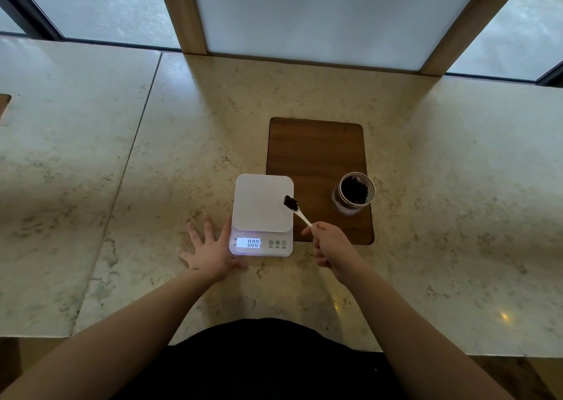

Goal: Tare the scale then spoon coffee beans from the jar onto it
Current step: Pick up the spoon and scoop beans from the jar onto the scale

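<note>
A white digital scale (262, 204) sits on the marble counter, its lit display reading 0.00 and its platform bare. My right hand (330, 248) grips the handle of a white spoon (300, 212), whose bowl, heaped with dark coffee beans, hovers over the platform's right edge. An open glass jar (353, 194) of coffee beans stands to the right of the scale. My left hand (210, 252) lies flat on the counter with fingers spread, touching the scale's left front corner.
The jar stands on a brown wooden board (316, 152) set in the counter behind and right of the scale. A wood-framed white panel (320, 15) rises at the back edge, with windows on both sides. The counter's near edge runs just in front of my body.
</note>
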